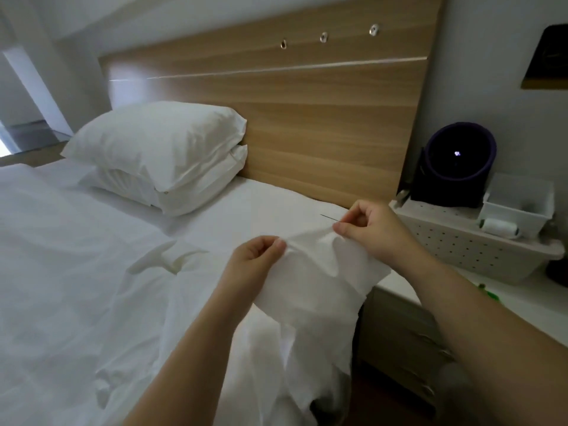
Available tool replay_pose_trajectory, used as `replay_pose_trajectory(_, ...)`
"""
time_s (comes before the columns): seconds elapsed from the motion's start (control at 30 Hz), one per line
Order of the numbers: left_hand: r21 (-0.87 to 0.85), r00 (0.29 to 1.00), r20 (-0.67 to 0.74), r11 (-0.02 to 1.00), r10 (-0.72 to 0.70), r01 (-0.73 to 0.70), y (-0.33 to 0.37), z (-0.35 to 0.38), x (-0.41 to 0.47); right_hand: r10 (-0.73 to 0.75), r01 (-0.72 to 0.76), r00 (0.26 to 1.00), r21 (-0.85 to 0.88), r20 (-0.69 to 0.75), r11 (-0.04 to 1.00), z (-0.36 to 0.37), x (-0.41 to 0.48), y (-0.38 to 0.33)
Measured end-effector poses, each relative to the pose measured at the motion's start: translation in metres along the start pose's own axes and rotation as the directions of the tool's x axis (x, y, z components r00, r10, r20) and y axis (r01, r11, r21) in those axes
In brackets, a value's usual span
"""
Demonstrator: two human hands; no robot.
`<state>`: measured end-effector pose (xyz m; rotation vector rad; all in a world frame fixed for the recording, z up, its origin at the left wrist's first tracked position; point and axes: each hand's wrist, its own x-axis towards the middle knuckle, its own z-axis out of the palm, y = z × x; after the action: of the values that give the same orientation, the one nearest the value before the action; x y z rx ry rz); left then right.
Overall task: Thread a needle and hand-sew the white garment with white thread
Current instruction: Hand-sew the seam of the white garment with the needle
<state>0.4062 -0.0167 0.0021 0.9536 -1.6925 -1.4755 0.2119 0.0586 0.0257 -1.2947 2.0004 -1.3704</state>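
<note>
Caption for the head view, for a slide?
Left hand grips the white garment by the bed; right hand pinches garment and needle.

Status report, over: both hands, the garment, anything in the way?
Left hand pinches garment edge. Right hand pinches needle, tip pointing up-left, and garment too. Garment held above bed. Nothing blocks the hands.

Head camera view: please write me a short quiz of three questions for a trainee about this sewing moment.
1. True or false: both hands pinch the white garment.
2. Which hand holds the needle? A) left hand B) right hand
3. Where does the spool of white thread lie?
Key: 1 true; 2 B; 3 on the perforated basket.
</note>
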Motion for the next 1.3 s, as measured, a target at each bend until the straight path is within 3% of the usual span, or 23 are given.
replay_pose_trajectory(0.1, 0.051, 0.994, -0.096, 0.998, 0.048, -0.043, 0.027, -0.015, 0.03, -0.091, 0.091, 0.996, -0.027, -0.01, 0.996, 0.003, 0.027, -0.035)
replay_pose_trajectory(0.3, 0.229, 0.985, -0.149, 0.972, 0.088, -0.052, 0.101, -0.069, 0.087, -0.254, 0.257, 0.966, -0.202, 0.043, 0.945, 0.009, 0.093, -0.131)
replay_pose_trajectory(0.4, 0.345, 0.929, -0.269, 0.926, 0.255, -0.155, 0.165, -0.103, 0.11, -0.354, 0.351, 0.935, -0.228, 0.029, 0.908, 0.015, 0.122, -0.199)
replay_pose_trajectory(0.5, 0.439, 0.753, -0.442, 0.849, 0.488, -0.293, 0.243, -0.125, 0.117, -0.463, 0.448, 0.881, -0.143, -0.097, 0.883, 0.014, 0.14, -0.269)
replay_pose_trajectory(0.6, 0.517, 0.464, -0.561, 0.728, 0.685, -0.45, 0.329, -0.14, 0.103, -0.577, 0.615, 0.756, 0.032, -0.31, 0.788, 0.003, 0.143, -0.343)
replay_pose_trajectory(0.67, 0.563, 0.295, -0.573, 0.629, 0.764, -0.536, 0.369, -0.143, 0.09, -0.618, 0.713, 0.654, 0.08, -0.436, 0.697, -0.007, 0.137, -0.379)
replay_pose_trajectory(0.73, 0.605, 0.212, -0.521, 0.533, 0.827, -0.592, 0.383, -0.143, 0.077, -0.629, 0.757, 0.603, 0.103, -0.491, 0.645, -0.015, 0.13, -0.391)
replay_pose_trajectory(0.8, 0.62, 0.255, -0.456, 0.51, 0.853, -0.596, 0.372, -0.141, 0.069, -0.613, 0.746, 0.631, 0.156, -0.476, 0.647, -0.016, 0.121, -0.378)
replay_pose_trajectory(0.93, 0.51, 0.621, -0.281, 0.662, 0.732, -0.549, 0.278, -0.134, 0.057, -0.517, 0.583, 0.804, 0.215, -0.294, 0.784, 0.0, 0.105, -0.285)
replay_pose_trajectory(1.03, 0.408, 0.88, -0.119, 0.83, 0.461, -0.38, 0.183, -0.118, 0.035, -0.365, 0.365, 0.931, 0.163, -0.031, 0.917, 0.016, 0.084, -0.192)
replay_pose_trajectory(1.07, 0.364, 0.93, -0.077, 0.878, 0.36, -0.31, 0.154, -0.112, 0.028, -0.3, 0.292, 0.952, 0.124, 0.055, 0.948, 0.02, 0.075, -0.163)
replay_pose_trajectory(1.17, 0.252, 0.995, -0.01, 0.963, 0.104, -0.098, 0.077, -0.086, 0.01, -0.118, 0.109, 0.978, 0.064, 0.171, 0.992, 0.025, 0.048, -0.09)
replay_pose_trajectory(1.3, 0.161, 0.998, -0.01, 0.985, -0.061, 0.062, 0.011, -0.048, 0.002, 0.011, -0.006, 0.988, -0.035, 0.153, 0.999, 0.026, 0.03, -0.03)
